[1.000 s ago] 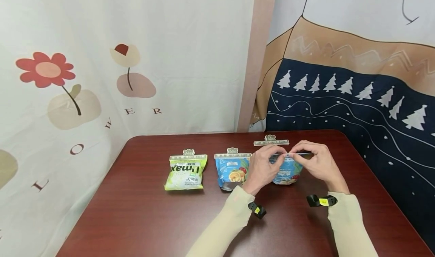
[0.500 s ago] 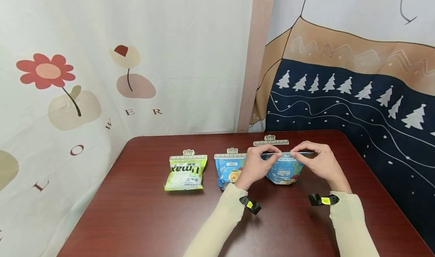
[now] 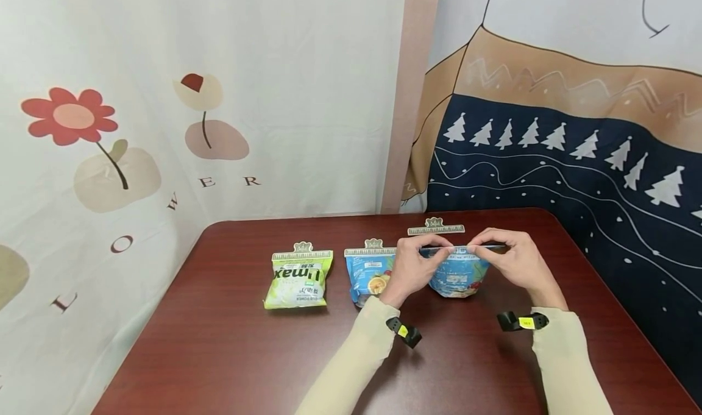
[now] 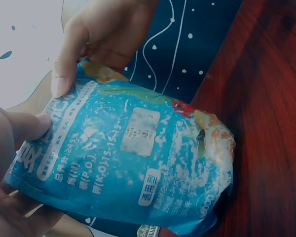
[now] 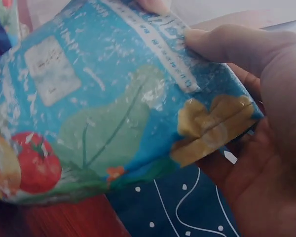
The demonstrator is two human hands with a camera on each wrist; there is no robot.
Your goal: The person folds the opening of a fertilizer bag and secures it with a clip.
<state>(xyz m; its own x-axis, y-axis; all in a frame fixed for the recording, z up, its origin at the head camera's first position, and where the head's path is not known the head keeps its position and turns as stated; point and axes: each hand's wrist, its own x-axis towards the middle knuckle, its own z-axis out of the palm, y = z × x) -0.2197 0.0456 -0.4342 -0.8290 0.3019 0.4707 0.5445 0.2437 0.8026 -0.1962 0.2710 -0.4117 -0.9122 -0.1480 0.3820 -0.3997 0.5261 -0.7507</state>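
Observation:
Both hands pinch the top edge of a blue fertilizer bag (image 3: 459, 276), with nutrient figures and vegetable pictures printed on it. Its top is pulled into a straight line, and the lower end appears to rest on the table. At the left part of that edge, my left hand (image 3: 414, 266) has thumb and fingers on either side. My right hand (image 3: 514, 258) grips near the right corner; the right wrist view shows its thumb on the bag's front (image 5: 108, 98). Just behind the bag lies a loose flat clip (image 3: 436, 228) with ruler-like markings.
To the left stand a second blue bag (image 3: 366, 275), partly hidden by my left hand, and a green-and-white bag (image 3: 298, 284). Each has a similar clip along its top. The dark red table (image 3: 236, 354) ends at a curtain behind.
My left hand has slid leftward along the bag's top edge, widening the gap between the hands. That edge now shows straighter. Over the last half second the hands barely move.

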